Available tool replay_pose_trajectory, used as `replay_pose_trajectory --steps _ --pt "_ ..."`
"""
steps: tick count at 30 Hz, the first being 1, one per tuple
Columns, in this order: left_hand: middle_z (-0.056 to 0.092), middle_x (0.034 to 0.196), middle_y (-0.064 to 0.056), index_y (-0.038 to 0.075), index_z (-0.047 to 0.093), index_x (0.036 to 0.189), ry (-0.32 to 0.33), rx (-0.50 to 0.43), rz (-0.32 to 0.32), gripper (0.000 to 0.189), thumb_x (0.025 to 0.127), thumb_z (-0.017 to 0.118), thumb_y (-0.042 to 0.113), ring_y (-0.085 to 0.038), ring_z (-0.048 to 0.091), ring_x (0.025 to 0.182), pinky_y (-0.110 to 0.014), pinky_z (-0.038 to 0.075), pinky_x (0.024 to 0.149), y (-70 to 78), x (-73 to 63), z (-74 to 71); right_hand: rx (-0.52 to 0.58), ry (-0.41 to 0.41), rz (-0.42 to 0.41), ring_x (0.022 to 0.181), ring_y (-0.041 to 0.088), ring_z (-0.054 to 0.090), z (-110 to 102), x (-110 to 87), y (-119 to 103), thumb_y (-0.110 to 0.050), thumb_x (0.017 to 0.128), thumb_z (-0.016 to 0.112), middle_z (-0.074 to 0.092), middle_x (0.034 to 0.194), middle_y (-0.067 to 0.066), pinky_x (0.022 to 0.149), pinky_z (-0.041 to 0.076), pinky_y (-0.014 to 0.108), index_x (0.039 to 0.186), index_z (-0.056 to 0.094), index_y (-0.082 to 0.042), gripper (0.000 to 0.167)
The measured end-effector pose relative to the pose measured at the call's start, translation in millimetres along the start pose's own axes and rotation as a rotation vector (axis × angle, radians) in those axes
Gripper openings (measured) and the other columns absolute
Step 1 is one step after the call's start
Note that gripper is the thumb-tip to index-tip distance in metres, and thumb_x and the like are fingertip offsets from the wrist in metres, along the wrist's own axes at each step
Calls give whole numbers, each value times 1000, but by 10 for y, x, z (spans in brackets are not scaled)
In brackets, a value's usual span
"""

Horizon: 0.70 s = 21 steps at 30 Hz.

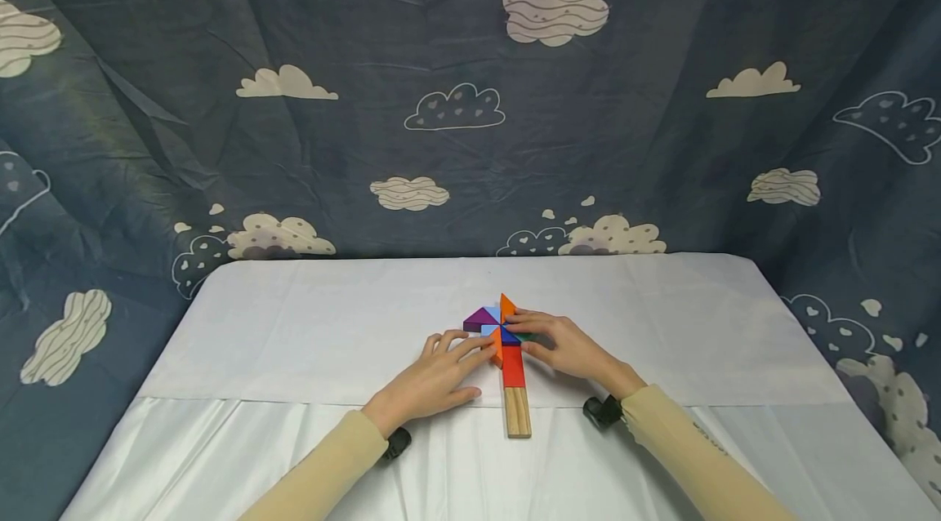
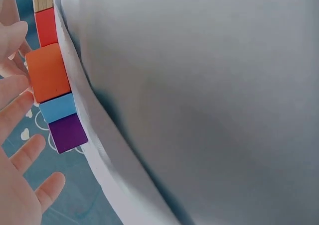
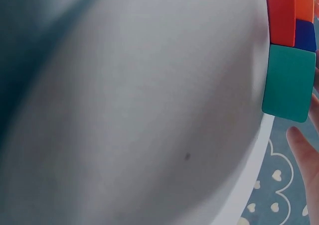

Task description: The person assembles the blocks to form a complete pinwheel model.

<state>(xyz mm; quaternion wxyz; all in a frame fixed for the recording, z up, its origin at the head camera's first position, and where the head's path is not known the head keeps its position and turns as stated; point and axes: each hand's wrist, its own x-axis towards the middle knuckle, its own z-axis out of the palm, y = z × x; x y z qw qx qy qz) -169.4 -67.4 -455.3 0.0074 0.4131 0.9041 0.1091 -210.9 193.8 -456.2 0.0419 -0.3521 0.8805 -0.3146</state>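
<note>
Coloured toy blocks lie on the white table as a pinwheel on a stem. A red block (image 1: 514, 370) and a plain wooden block (image 1: 518, 413) make the stem. Around the centre sit a purple block (image 1: 479, 320), light blue pieces (image 1: 488, 330), a dark blue block (image 1: 509, 337), an upper orange block (image 1: 507, 307) and a lower orange block (image 1: 497, 351). My left hand (image 1: 434, 378) touches the lower orange block with extended fingertips. My right hand (image 1: 569, 345) reaches over the right side, partly hiding a green block (image 3: 289, 83); its thumb lies near that block.
A white cloth covers the table (image 1: 294, 333), with a seam across it. Behind hangs a dark curtain (image 1: 353, 145) printed with clouds. Black wrist cameras (image 1: 603, 413) sit below the hands.
</note>
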Motion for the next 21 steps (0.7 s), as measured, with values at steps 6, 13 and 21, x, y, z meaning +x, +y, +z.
replay_pose_trajectory --steps 6,13,21 --pt "36 148 -1 15 39 147 26 6 -25 61 94 60 38 -27 30 131 -51 27 102 -42 9 12 2 1 9 130 33 42 7 10 5 -17 95 59 52 138 11 101 32 57 126 63 -3 34" --pt "37 148 -2 16 39 147 54 -53 -58 61 93 62 35 -25 32 131 -51 28 100 -96 5 3 -1 10 4 129 34 43 12 14 2 -16 94 58 53 136 12 101 32 57 125 63 -3 34" --pt "35 149 -3 14 42 145 112 -47 -91 59 94 62 33 -24 32 131 -50 27 99 -150 23 -18 34 31 65 130 31 43 5 14 -14 -14 93 60 55 134 9 103 32 55 127 63 -6 36"
